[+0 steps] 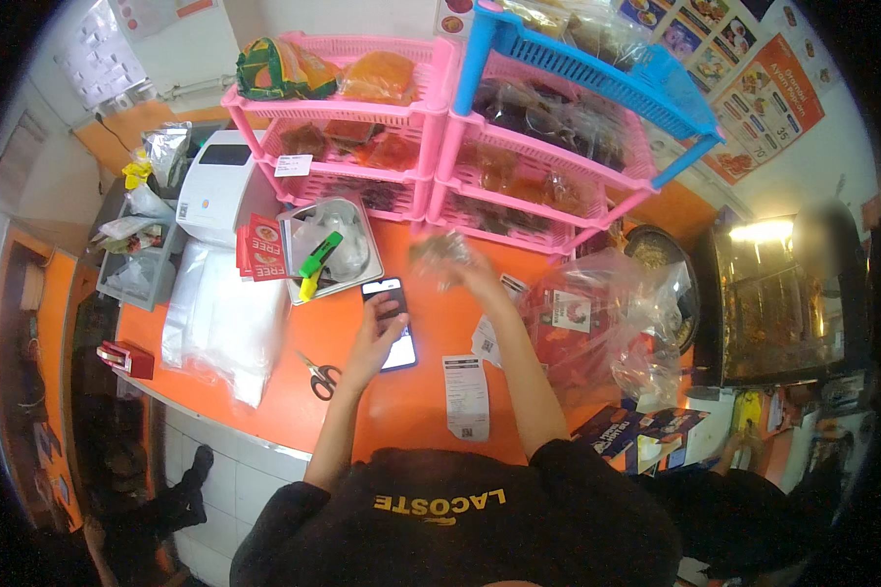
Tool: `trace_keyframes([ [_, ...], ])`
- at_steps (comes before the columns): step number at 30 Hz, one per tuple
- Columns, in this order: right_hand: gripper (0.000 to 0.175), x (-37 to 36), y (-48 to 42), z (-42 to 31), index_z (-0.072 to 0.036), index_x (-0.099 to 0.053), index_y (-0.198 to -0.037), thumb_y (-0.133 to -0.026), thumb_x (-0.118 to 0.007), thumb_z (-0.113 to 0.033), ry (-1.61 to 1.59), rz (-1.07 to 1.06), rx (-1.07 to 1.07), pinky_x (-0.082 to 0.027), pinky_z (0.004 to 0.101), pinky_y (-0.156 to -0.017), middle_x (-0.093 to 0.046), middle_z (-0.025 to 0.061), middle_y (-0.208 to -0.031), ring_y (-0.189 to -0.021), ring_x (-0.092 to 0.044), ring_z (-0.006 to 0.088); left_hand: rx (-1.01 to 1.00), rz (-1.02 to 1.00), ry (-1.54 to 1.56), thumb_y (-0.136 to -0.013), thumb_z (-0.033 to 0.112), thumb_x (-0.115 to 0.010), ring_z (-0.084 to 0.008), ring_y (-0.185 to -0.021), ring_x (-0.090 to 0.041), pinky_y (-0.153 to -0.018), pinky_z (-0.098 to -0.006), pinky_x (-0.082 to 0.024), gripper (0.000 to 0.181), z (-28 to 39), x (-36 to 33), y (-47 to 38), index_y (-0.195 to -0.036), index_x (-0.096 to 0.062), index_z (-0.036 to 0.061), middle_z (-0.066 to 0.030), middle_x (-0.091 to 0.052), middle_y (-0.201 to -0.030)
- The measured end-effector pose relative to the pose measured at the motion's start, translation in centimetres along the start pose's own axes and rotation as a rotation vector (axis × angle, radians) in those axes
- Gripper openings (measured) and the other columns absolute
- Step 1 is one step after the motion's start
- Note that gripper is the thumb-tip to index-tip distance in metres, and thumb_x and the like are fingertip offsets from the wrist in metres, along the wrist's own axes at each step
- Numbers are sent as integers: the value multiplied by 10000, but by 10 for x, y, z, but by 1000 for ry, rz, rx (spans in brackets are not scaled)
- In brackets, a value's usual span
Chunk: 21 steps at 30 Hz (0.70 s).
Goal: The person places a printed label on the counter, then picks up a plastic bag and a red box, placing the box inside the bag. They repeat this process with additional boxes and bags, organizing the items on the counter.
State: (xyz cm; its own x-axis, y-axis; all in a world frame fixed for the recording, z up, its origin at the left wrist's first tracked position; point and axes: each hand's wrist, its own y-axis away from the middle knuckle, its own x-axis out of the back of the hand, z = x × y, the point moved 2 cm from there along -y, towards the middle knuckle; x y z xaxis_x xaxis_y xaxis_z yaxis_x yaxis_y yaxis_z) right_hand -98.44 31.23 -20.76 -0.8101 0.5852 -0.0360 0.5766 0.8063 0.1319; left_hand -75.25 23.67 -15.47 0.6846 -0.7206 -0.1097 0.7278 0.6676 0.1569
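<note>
My right hand point(477, 277) grips a small transparent plastic packet point(439, 255), blurred by motion, just before the pink plastic rack point(440, 139). Over a smartphone point(402, 352) with a lit screen, my left hand point(373, 334) has its fingers apart and holds nothing; whether it touches the phone I cannot tell. Scissors point(324, 381) with dark handles lie left of that hand. A printed paper receipt point(466, 400) rests below my right forearm, and another slip point(487, 341) is partly hidden by it. At the right, a transparent plastic bag point(631, 330) surrounds a red package point(569, 330).
On the orange table point(404, 411), a tray point(371, 275) holds highlighters, beside red cards point(260, 249). Farther left are a white label printer point(216, 187), plastic-wrapped white sheets point(224, 315) and a red tape dispenser point(126, 359). A blue shelf point(595, 59) overhangs at right. Other people are nearby.
</note>
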Motion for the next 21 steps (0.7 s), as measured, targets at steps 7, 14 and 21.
trace_keyframes([
  [7,206,15,-27,-14,-33,-647,-966,-864,-625,-211,838,179,229,-517,387,-765,-675,137,-959,-904,-653,264,172,44,325,-861,83,-665,-146,-911,-610,-725,-315,-551,339,-25,-15,1,-1113,-439,96,-49,-593,-1008],
  [14,313,95,-131,31,-64,-633,-1108,-845,-526,-195,1530,840,263,-464,490,-914,-614,178,-1157,-1117,-569,324,142,64,185,-863,118,-674,-100,-859,-604,-656,-249,-483,281,-9,5,19,-1054,-473,80,-28,-615,-940],
  [21,299,75,-81,-3,-50,-700,-938,-881,-504,-268,1580,555,77,-455,522,-866,-658,176,-1031,-1010,-618,334,121,79,233,-864,135,-679,-99,-847,-607,-658,-245,-482,325,-1,14,32,-1120,-491,72,-29,-623,-984],
])
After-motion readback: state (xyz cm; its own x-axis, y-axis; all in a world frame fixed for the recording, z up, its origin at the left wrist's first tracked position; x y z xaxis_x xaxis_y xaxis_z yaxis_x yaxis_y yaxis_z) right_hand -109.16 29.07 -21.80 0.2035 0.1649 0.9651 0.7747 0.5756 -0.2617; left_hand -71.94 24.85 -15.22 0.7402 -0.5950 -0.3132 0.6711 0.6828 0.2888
